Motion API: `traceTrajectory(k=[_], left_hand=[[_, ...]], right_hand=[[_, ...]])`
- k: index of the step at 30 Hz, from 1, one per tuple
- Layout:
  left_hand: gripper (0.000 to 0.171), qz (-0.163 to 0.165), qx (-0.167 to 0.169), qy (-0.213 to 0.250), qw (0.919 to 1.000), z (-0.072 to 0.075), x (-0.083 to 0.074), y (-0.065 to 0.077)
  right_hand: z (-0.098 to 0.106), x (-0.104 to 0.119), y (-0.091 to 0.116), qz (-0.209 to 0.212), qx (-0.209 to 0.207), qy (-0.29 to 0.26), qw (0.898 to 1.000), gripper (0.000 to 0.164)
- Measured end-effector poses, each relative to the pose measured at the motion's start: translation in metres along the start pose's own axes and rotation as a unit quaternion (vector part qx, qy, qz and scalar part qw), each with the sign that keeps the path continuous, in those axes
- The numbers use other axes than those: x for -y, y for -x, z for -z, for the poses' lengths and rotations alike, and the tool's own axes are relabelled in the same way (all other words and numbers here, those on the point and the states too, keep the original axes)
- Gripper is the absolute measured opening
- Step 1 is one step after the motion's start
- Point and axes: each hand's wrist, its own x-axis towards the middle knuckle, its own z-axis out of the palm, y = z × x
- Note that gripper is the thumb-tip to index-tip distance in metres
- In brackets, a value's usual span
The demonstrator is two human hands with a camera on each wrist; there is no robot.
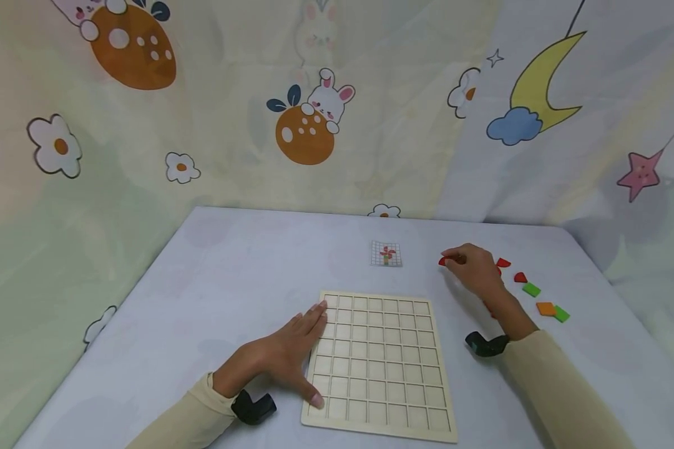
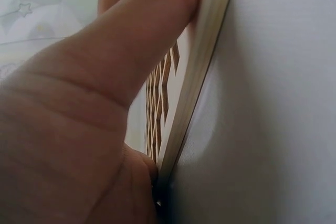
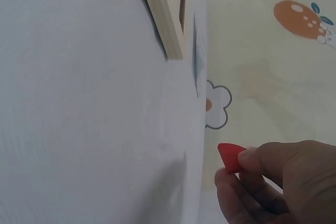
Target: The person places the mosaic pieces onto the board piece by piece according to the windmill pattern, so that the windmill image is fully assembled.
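My left hand (image 1: 292, 352) rests with spread, straight fingers on the left edge of a pale wooden grid board (image 1: 379, 368), its thumb near the lower left corner. In the left wrist view the thumb (image 2: 152, 19) lies along the board's edge (image 2: 194, 77). Between thumb and fingertips my right hand (image 1: 474, 271) pinches a small red piece (image 3: 231, 157) with a rounded side, held above the table right of the board. Behind the board lies a small pattern card (image 1: 386, 254) showing a red pinwheel-like flower on a grid.
Right of my right hand lie more loose pieces: red ones (image 1: 520, 277), green squares (image 1: 531, 289) and an orange piece (image 1: 545, 308) beside another green one. A patterned cloth backdrop (image 1: 404, 125) rises behind the white table (image 1: 247, 262).
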Motion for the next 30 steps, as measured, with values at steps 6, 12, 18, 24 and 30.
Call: traceTrajectory(k=[6, 12, 18, 24, 30], left_hand=[[0.135, 0.002, -0.005, 0.002, 1.0, -0.001, -0.001, -0.001], [0.135, 0.001, -0.01, 0.003, 0.9999, -0.002, -0.001, 0.0], [0.135, 0.006, -0.016, 0.001, 0.9999, -0.005, 0.0, 0.002], [0.135, 0.005, -0.017, 0.001, 0.9998, -0.003, -0.001, 0.001], [0.134, 0.003, -0.017, 0.003, 0.9998, -0.003, -0.002, 0.001]], right_hand=[[-0.01, 0.008, 0.003, 0.008, 0.018, -0.022, 1.0, 0.02], [-0.018, 0.024, 0.01, 0.02, 0.062, -0.03, 0.997, 0.022], [-0.023, 0.04, 0.017, 0.029, 0.096, -0.062, 0.993, 0.021], [-0.03, 0.053, 0.026, 0.06, 0.129, -0.095, 0.985, 0.02], [-0.034, 0.066, 0.034, 0.071, 0.153, -0.139, 0.976, 0.019]])
